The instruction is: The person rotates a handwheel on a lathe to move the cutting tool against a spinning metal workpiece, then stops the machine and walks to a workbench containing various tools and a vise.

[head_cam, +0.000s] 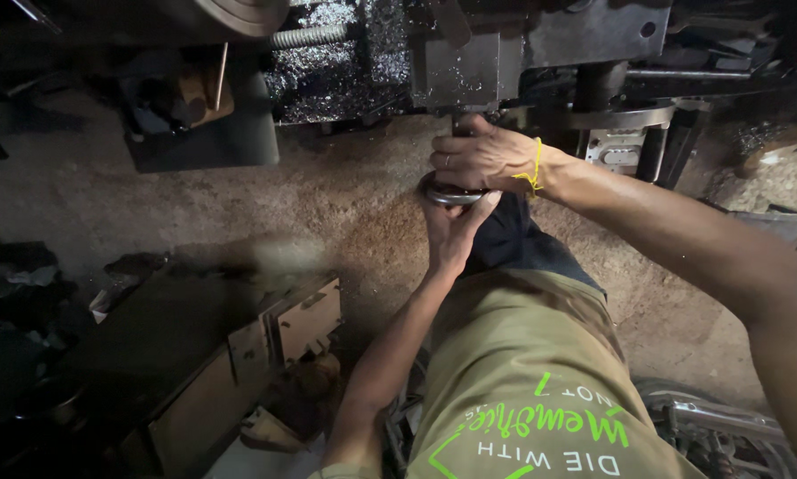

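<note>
Down low, both hands are closing around a round metal handwheel (pixel 451 193) under the machine carriage (pixel 469 71) — right hand (pixel 487 158) clamping over it, left hand (pixel 453 232) cupping beneath, seemingly steadying it.

- The round metal handwheel (pixel 449 194) is mostly covered — the right hand (pixel 487 158) lies over its top and the left hand (pixel 454 232) cups it from below, so only a dark curved rim shows.
- The left fingertips are out of sight behind the wheel.
- The machine (pixel 540 44) is cut off by the top edge; its upper body cannot be seen.
- The right forearm runs off the right edge.
- The heap at the far left (pixel 12 293) is too dark to tell apart.
- The metal frame (pixel 726 430) at bottom right is cut off by the edge.
</note>
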